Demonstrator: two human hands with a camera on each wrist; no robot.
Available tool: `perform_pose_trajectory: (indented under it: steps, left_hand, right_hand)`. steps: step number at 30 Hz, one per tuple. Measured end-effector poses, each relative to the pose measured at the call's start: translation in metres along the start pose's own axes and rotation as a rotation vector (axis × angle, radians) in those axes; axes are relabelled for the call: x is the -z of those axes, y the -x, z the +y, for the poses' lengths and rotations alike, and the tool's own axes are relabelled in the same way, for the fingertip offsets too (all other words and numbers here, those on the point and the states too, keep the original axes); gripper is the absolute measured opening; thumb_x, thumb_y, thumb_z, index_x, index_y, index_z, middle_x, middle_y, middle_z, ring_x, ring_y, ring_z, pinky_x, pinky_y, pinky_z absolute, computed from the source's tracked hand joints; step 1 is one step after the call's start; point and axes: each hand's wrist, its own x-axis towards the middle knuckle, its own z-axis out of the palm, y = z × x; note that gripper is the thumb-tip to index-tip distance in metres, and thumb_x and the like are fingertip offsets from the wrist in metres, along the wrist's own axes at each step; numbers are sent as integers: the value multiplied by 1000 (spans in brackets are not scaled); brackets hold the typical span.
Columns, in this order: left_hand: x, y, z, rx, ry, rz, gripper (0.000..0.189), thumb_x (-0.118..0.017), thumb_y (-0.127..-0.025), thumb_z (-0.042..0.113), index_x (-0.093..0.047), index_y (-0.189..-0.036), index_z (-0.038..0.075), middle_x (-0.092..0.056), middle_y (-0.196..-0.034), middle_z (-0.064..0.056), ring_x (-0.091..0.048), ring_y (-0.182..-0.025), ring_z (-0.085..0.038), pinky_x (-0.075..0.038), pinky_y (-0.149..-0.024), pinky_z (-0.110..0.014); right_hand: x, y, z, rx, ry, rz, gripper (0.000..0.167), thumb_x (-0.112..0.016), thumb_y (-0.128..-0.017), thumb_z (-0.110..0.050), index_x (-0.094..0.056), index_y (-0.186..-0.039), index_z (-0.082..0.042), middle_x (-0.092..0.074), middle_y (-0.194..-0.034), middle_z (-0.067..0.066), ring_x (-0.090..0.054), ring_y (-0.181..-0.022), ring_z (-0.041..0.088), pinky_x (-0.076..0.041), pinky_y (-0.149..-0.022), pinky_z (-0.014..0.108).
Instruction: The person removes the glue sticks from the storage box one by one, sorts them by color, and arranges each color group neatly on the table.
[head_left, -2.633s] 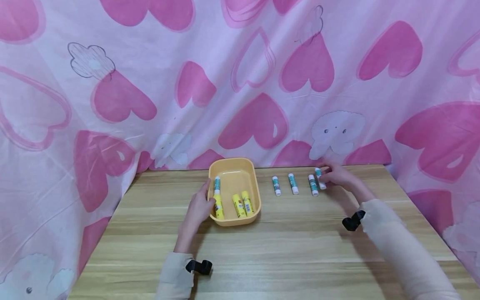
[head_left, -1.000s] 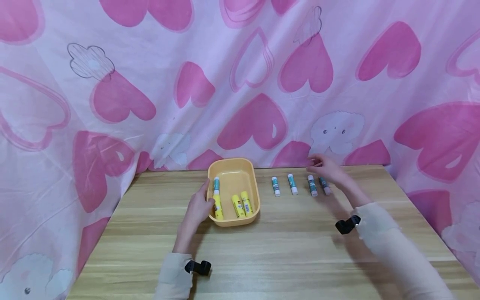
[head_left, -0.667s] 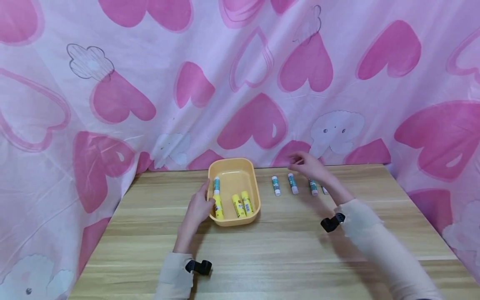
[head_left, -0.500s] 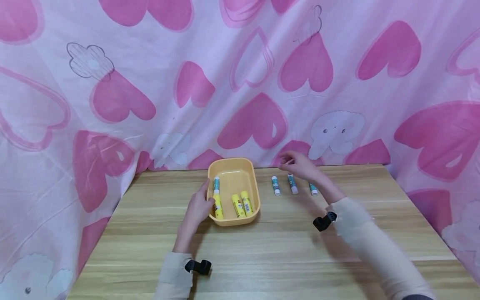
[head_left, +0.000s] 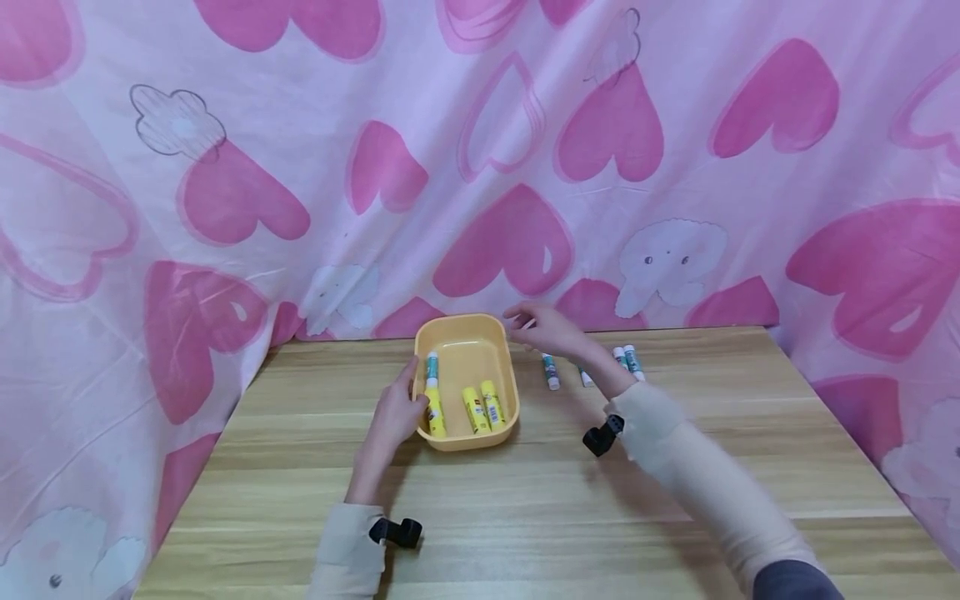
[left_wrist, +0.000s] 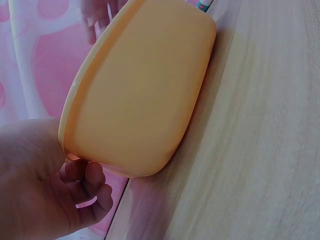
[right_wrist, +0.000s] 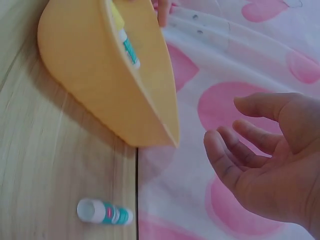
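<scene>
My left hand [head_left: 397, 412] grips the left rim of a yellow-orange plastic tray [head_left: 467, 446]; the left wrist view shows its fingers curled at the rim. Inside lie a teal-and-white glue stick [head_left: 432, 368], a yellow glue stick [head_left: 436, 414] end to end with it, and two more yellow glue sticks [head_left: 476, 410] side by side at the right. My right hand [head_left: 551, 331] hovers by the tray's far right corner. Its fingers are loosely bent and nothing is between them, as the right wrist view of the hand [right_wrist: 270, 150] shows.
Several teal-and-white glue sticks lie in a row right of the tray: one [head_left: 551, 373] nearest it, another [head_left: 587, 378] partly behind my right wrist, and a close pair [head_left: 634, 363] farther right. A pink heart-patterned curtain [head_left: 502, 242] hangs behind the wooden table [head_left: 510, 517].
My right hand let go of the rightmost teal glue stick, leaving it on the table beside its neighbour, and moved left over the row to the tray. My left hand stays at the tray's rim.
</scene>
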Motion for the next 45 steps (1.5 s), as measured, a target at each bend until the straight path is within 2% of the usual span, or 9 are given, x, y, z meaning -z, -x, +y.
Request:
perform_pose_trajectory:
  steps: [5, 9, 14, 22, 31, 34, 37, 41, 45]
  left_hand:
    - [-1, 0, 0, 5, 0, 5, 74, -57, -90, 8, -28, -158, 12, -44, -153, -19, -52, -117, -27, -48, -101, -45]
    - [0, 0, 1, 3, 2, 3, 74, -58, -90, 8, -28, -157, 11, -44, -153, -19, -52, -117, -27, -48, -100, -44]
    - [0, 0, 0, 9, -2, 3, 74, -57, -90, 7, -28, -158, 11, -43, -154, -19, -52, -119, -27, -48, -101, -45]
    - [1, -2, -4, 9, -5, -3, 74, -56, -90, 7, -27, -158, 10, -40, -156, -19, -51, -120, -26, -48, -102, -45]
    - [2, -3, -3, 0, -7, 6, 74, -59, -90, 8, -27, -158, 11, -48, -150, -19, -55, -112, -27, -51, -93, -41]
    - [2, -3, -1, 0, -12, 13, 74, -59, -90, 7, -28, -157, 11, -57, -139, -20, -57, -104, -26, -52, -84, -37]
    - [3, -3, 1, 3, -7, 9, 74, -59, -90, 7, -29, -157, 11, -65, -116, -19, -58, -90, -24, -51, -71, -31]
    - [2, -3, 1, -5, -11, 5, 75, -60, -89, 6, -29, -157, 10, -60, -89, -13, -54, -75, -21, -46, -61, -27]
    - [1, -3, 0, -12, -25, 10, 74, -60, -89, 7, -30, -157, 11, -62, -90, -12, -56, -79, -22, -47, -64, -28]
  right_hand:
    - [-11, -11, -10, 3, -42, -30, 43, -65, -93, -15, -57, -133, -4, -64, -111, 15, -64, -94, 22, -60, -75, 34]
    - [-20, -17, -17, -2, -62, -57, 43, -66, -92, -16, -58, -132, -4, -64, -109, 14, -64, -95, 29, -60, -79, 40]
    - [-31, -25, -25, -11, -74, -100, 46, -64, -93, -17, -55, -135, -1, -63, -108, 14, -64, -95, 29, -58, -85, 46]
    - [-45, -38, -40, -56, -39, -140, 45, -64, -94, -19, -55, -135, -4, -65, -108, 11, -65, -98, 29, -59, -77, 31]
    - [-67, -50, -46, -81, -30, -232, 46, -64, -94, -15, -53, -136, 1, -66, -113, 16, -66, -101, 36, -60, -81, 37]
    - [-75, -55, -44, -98, -42, -243, 45, -64, -95, -15, -53, -136, 2, -64, -119, 16, -66, -103, 37, -60, -82, 38]
    - [-81, -61, -43, -102, -45, -257, 44, -63, -95, -16, -54, -135, 1, -63, -123, 15, -67, -103, 37, -60, -83, 38]
    - [-85, -67, -46, -122, -66, -296, 45, -62, -96, -18, -52, -135, 2, -63, -124, 16, -66, -105, 39, -59, -85, 40]
    - [-90, -72, -47, -141, -75, -322, 46, -62, -96, -15, -51, -136, 3, -62, -123, 17, -65, -106, 41, -59, -85, 40]
